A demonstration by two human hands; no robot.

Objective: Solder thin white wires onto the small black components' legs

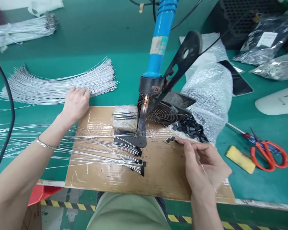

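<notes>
My left hand [76,103] is closed at the near edge of a fanned bundle of white wires [48,88], its fingertips hidden among them. My right hand [204,163] pinches a thin strand of solder wire [204,171], which runs back across the palm. Just left of those fingertips, small black parts [170,139] lie on the cardboard [168,172]. Between my hands stands a blue-handled soldering iron [158,41], clamped tip down in a black bracket. Below its tip, white wires with black ends [124,159] lie side by side, some under my left forearm.
A block with metallic streaks [125,118] sits left of the iron tip, with a round fan grille [165,111] behind. Black parts [190,127] are heaped by bubble wrap [208,86]. At right lie orange-handled scissors [278,155] and a yellow sponge [240,159]. A black cable [8,127] hangs left.
</notes>
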